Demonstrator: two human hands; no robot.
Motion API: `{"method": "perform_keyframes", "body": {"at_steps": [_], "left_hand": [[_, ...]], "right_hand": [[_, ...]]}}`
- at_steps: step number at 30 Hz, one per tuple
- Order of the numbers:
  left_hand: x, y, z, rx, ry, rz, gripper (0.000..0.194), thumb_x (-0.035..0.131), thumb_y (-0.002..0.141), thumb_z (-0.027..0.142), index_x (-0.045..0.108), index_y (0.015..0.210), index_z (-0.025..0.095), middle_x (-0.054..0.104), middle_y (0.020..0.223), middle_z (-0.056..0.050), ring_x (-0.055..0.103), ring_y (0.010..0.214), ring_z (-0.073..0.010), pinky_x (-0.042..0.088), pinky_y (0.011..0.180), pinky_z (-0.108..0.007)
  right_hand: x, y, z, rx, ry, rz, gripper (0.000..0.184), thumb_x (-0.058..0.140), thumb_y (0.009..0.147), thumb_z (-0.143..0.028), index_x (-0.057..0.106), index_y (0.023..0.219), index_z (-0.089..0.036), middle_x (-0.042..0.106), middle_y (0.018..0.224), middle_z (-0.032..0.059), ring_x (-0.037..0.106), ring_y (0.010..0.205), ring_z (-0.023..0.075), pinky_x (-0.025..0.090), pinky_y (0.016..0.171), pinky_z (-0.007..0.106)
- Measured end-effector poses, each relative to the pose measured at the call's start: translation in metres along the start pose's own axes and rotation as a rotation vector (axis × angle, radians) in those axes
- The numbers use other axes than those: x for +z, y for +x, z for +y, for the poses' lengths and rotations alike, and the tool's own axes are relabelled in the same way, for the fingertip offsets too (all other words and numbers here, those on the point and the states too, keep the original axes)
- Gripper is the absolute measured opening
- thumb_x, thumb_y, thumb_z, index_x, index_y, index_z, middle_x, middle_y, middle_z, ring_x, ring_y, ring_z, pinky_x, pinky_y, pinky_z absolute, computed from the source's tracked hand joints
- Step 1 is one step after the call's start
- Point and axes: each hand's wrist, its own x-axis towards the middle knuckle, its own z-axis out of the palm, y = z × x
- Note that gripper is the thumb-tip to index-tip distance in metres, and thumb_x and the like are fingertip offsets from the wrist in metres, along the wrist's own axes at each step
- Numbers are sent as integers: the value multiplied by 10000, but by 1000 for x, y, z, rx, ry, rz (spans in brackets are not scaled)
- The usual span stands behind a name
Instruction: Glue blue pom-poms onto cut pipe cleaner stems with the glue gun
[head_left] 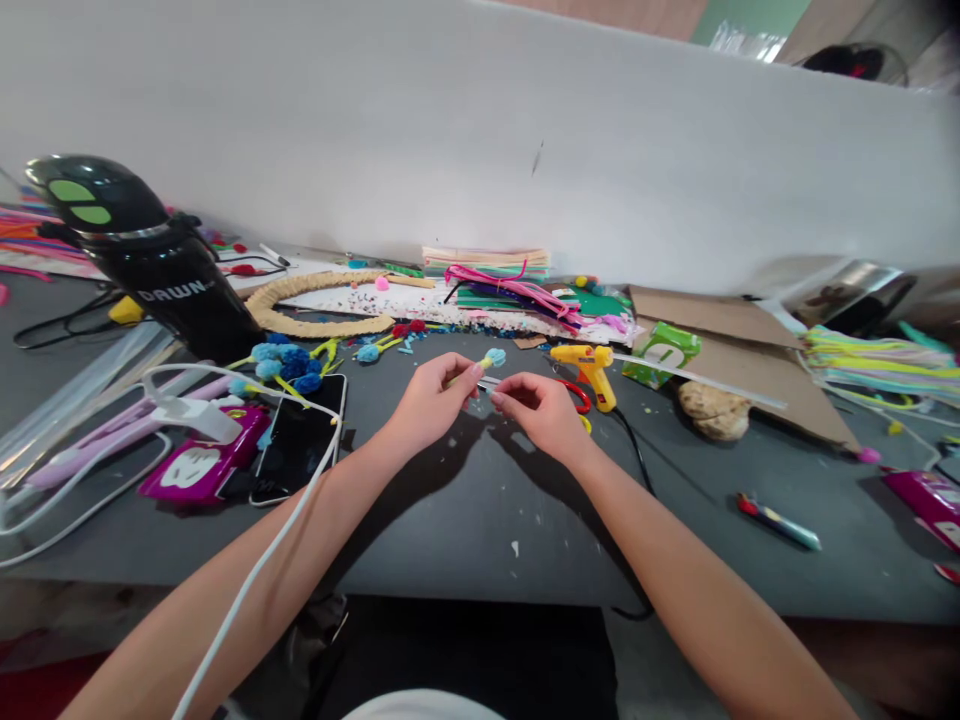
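Note:
My left hand (442,393) is closed around the stem of a small pipe-cleaner flower (494,357) with a fuzzy light blue head, which points up and to the right. Close beside it, my right hand (541,407) pinches its thumb and fingers together. Something tiny and bluish shows at those fingertips, too small to name. Behind the right hand lie scissors with a red handle (577,396), partly hidden by it. To the left is a bunch of blue pipe-cleaner flowers (285,362) with yellow-green stems.
A yellow glue gun (589,368) lies to the right, its black cord running forward. Left stand a black bottle (176,285), a phone (300,440) and a white cable crossing my left forearm. Cardboard (780,375), a green packet (664,352) and pipe-cleaner bundles (510,290) line the back.

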Motion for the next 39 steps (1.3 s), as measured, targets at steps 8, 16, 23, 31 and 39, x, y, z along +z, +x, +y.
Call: {"method": "perform_keyframes", "body": {"at_steps": [8,16,23,31,39], "left_hand": [[5,-1,-1,-24,-12,-34,346,590,875,506,604,834,162,603,681,-2,529,593,-110,432,566,-236],[6,-1,-5,-46,-9,-59,355,556,892,518,576,861,165,577,682,4,525,588,-115,433,560,-247],[8,-2,-8,-27,56,-85,330,505,925,481,563,847,166,558,685,7,518,593,-116,428,566,-242],[10,-2,-11,-27,80,-109,324,472,941,464,531,818,169,530,660,14,504,579,-116,417,562,-243],[10,-1,-12,-18,75,-94,367,425,959,492,492,781,178,507,616,24,477,546,-114,382,540,-243]], "right_hand": [[5,0,4,-10,109,37,265,748,747,-448,700,858,-212,718,828,38,657,774,200,537,745,350],[7,0,10,4,158,61,253,765,740,-399,717,889,-199,728,830,39,664,762,193,538,753,345],[9,0,8,-20,185,77,244,754,752,-371,723,886,-170,735,802,45,668,729,178,544,710,316],[13,-3,3,-37,194,110,214,751,757,-359,720,855,-171,732,790,41,673,723,174,548,711,310],[14,-4,7,-16,227,93,204,750,751,-335,713,867,-171,717,787,37,658,721,167,535,700,303]]}}
